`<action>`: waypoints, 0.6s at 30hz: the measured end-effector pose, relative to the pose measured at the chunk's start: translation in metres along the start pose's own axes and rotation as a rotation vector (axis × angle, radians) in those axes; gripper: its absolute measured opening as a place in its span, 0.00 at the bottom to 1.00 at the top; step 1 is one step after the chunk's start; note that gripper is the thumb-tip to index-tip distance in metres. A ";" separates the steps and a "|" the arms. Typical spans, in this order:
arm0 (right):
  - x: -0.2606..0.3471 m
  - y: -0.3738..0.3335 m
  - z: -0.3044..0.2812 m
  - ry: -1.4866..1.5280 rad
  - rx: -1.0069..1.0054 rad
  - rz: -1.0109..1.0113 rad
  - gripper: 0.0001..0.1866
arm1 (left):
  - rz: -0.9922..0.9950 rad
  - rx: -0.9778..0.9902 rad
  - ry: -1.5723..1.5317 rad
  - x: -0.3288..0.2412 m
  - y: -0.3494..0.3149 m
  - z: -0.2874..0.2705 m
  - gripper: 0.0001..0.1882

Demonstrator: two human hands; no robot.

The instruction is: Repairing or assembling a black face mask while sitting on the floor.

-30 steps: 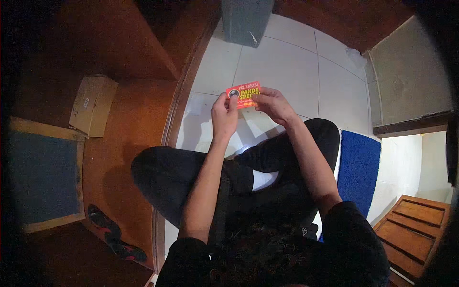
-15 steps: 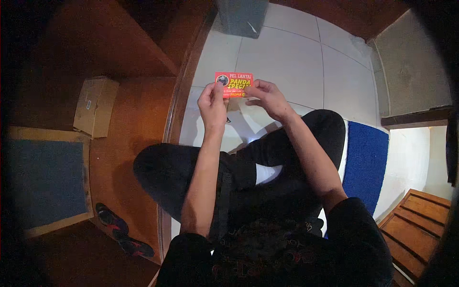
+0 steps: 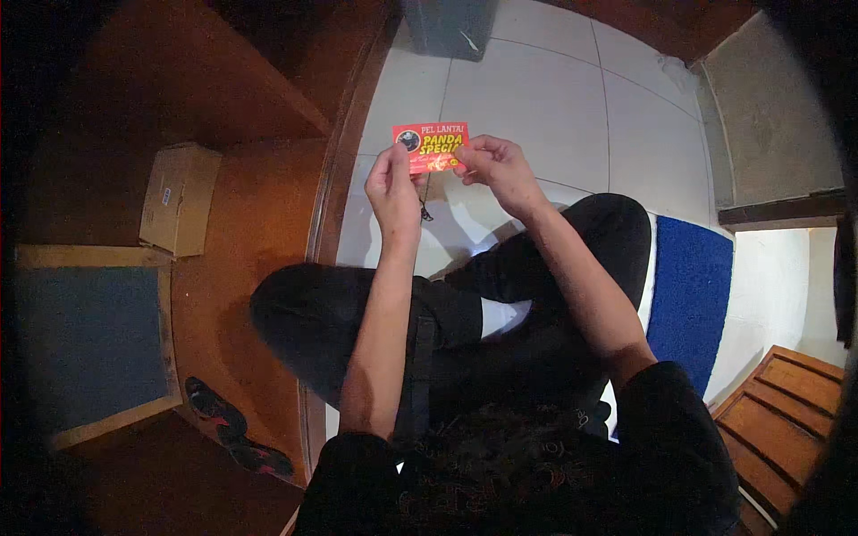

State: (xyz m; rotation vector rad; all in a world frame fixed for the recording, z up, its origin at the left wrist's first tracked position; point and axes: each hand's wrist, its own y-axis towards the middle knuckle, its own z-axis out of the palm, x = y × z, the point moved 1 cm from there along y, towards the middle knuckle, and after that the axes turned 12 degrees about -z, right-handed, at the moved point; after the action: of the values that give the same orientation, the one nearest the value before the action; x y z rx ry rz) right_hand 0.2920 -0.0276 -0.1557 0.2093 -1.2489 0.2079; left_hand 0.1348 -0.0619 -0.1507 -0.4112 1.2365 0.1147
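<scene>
A small red label card (image 3: pixel 442 134) with yellow and white lettering and a round dark picture is held up in front of me, above the tiled floor. My left hand (image 3: pixel 391 183) pinches its lower left corner, thumb on the printed face. At the right edge, my right hand (image 3: pixel 500 170) grips it between thumb and fingers. A small dark object (image 3: pixel 425 212) shows on the floor just beyond my left wrist; I cannot make out its kind. Both forearms reach forward over my crossed legs (image 3: pixel 331 313) in black trousers.
To the left, a wooden cabinet holds a cardboard box (image 3: pixel 181 201), a framed dark panel (image 3: pixel 94 335) and a pair of dark shoes (image 3: pixel 237 427). A blue mat (image 3: pixel 688 304) lies right of my knee. A wooden door (image 3: pixel 778 420) stands at the lower right, a grey block (image 3: pixel 450 27) at the far end.
The card and both hands have shifted slightly up and left, and the card tilts a little more. The grip of both hands stays on it.
</scene>
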 end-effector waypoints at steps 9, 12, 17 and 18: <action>-0.001 -0.002 0.002 -0.034 -0.018 -0.008 0.12 | -0.210 0.098 0.119 0.016 -0.003 0.006 0.14; -0.001 -0.002 0.003 -0.040 -0.025 0.007 0.12 | -0.099 0.189 0.212 0.021 0.001 0.008 0.12; -0.004 -0.001 0.002 -0.063 -0.013 -0.042 0.12 | -0.091 0.133 0.208 0.020 -0.002 0.009 0.13; -0.004 -0.001 0.002 -0.062 -0.012 -0.040 0.12 | -0.092 0.131 0.209 0.021 -0.002 0.008 0.13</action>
State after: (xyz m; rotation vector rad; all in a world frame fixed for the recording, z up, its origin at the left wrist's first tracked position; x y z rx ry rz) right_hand 0.2890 -0.0296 -0.1586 0.2315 -1.3065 0.1608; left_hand 0.1492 -0.0633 -0.1674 -0.3721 1.4191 -0.0899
